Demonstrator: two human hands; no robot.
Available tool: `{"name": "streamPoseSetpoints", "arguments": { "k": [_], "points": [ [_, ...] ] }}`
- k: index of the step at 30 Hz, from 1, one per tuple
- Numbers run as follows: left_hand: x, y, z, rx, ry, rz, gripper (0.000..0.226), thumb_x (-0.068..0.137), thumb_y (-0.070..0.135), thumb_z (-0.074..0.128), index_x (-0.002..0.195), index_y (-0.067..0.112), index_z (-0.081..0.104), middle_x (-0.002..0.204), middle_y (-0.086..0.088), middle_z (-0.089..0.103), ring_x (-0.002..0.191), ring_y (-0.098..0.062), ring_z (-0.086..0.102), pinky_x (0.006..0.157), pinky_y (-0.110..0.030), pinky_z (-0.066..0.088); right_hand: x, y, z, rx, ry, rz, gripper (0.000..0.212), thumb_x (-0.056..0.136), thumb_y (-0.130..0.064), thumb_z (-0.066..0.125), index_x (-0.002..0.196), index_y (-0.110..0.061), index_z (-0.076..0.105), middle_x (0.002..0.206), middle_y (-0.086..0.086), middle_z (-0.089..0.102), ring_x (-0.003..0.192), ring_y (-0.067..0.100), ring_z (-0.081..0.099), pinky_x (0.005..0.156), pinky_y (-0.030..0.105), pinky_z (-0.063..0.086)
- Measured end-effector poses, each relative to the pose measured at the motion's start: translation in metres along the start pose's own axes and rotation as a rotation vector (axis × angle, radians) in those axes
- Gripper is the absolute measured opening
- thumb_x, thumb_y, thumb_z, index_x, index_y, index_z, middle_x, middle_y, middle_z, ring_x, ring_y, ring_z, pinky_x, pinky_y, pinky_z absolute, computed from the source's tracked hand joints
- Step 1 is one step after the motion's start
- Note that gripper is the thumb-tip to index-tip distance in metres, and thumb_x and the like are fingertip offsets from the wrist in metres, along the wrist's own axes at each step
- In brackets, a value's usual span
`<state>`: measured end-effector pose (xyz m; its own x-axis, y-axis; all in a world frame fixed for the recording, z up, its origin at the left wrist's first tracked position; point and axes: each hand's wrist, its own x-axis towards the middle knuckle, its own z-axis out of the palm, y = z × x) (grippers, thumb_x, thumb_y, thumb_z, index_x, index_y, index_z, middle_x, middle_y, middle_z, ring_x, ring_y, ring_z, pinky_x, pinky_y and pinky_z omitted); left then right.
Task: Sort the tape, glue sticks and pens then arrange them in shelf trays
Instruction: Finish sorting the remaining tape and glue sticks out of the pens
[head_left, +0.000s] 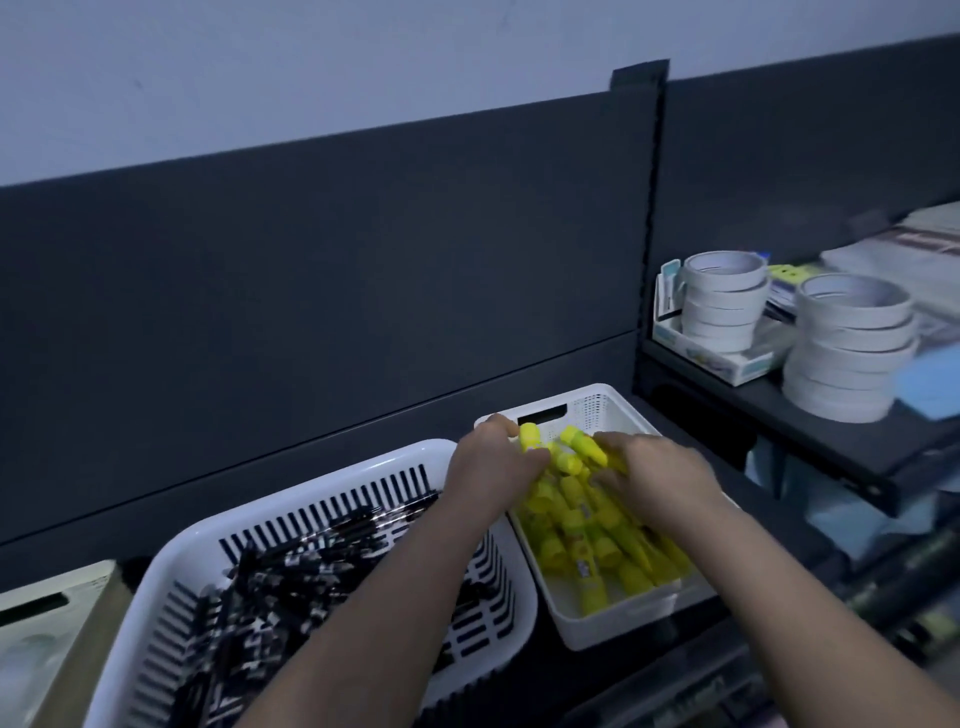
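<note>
Arranging glue sticks (587, 540) in the white tray (613, 623) is the step in hand. The left hand (493, 462) is at the tray's far-left corner, fingers curled round one stick, cap end up. The right hand (660, 467) is over the tray's far end, fingers curled on a couple of tilted sticks and seemingly gripping them. The other sticks lie lengthwise in the tray's near half, roughly lined up. Pens (291, 571) are piled in a slotted basket (182, 545) just left of the tray. Tape (722, 306) sits in two stacks on a shelf (810, 415) right of the tray and higher, well apart from it. Sorting looks mostly done and the glue sticks are being tidied. The next move likely calls for laying the held sticks flat, parallel to the rest, filling the tray's far end without knocking the row askew.
</note>
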<state>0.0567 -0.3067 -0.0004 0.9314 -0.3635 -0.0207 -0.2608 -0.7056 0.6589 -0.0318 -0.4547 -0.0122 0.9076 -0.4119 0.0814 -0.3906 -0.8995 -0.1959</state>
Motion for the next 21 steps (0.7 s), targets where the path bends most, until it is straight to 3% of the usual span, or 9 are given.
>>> {"name": "streamPoseSetpoints", "arguments": {
  "k": [6,10,14,17,21],
  "points": [
    [0.009,0.007,0.016,0.129,0.024,-0.007,0.037,0.085,0.041,0.063,0.11,0.015,0.06,0.11,-0.001,0.061,0.105,-0.023,0.056,0.078,-0.028,0.045,-0.002,0.008,0.005,0.096,0.141,-0.088,0.041,0.094,-0.047,0.045,0.134,-0.036,0.048,0.122,-0.006,0.06,0.118,0.02,0.051,0.091,0.036,0.039],
    [0.006,0.004,0.007,0.109,0.012,0.07,0.02,0.087,0.024,0.055,0.082,0.011,0.07,0.089,0.0,0.069,0.083,-0.023,0.064,0.075,-0.037,0.055,0.0,-0.005,0.003,0.091,0.151,-0.158,0.034,0.095,-0.042,0.044,0.127,-0.037,0.053,0.121,-0.007,0.06,0.117,0.018,0.051,0.09,0.035,0.038],
    [-0.008,-0.015,-0.017,0.123,0.102,0.046,0.02,0.084,0.014,0.046,0.07,0.012,0.061,0.08,-0.008,0.065,0.069,-0.025,0.052,0.068,-0.04,0.052,-0.002,-0.033,0.003,0.122,0.129,-0.27,0.036,0.095,-0.043,0.044,0.129,-0.036,0.051,0.126,-0.008,0.058,0.119,0.017,0.049,0.092,0.036,0.038],
    [-0.024,-0.039,-0.038,0.142,0.163,-0.015,0.018,0.088,0.019,0.048,0.076,0.023,0.062,0.084,0.005,0.066,0.083,-0.02,0.061,0.075,-0.035,0.053,-0.007,-0.059,0.007,0.135,0.108,-0.376,0.033,0.095,-0.043,0.045,0.126,-0.035,0.054,0.124,-0.007,0.059,0.117,0.018,0.05,0.09,0.035,0.041],
    [-0.047,-0.069,-0.058,0.166,0.208,-0.121,0.013,0.089,0.026,0.056,0.078,0.031,0.062,0.094,0.007,0.069,0.095,-0.016,0.061,0.085,-0.032,0.051,-0.015,-0.089,0.015,0.179,0.074,-0.497,0.031,0.094,-0.043,0.047,0.122,-0.033,0.057,0.121,-0.008,0.061,0.115,0.019,0.052,0.088,0.034,0.042]
  ]
}}
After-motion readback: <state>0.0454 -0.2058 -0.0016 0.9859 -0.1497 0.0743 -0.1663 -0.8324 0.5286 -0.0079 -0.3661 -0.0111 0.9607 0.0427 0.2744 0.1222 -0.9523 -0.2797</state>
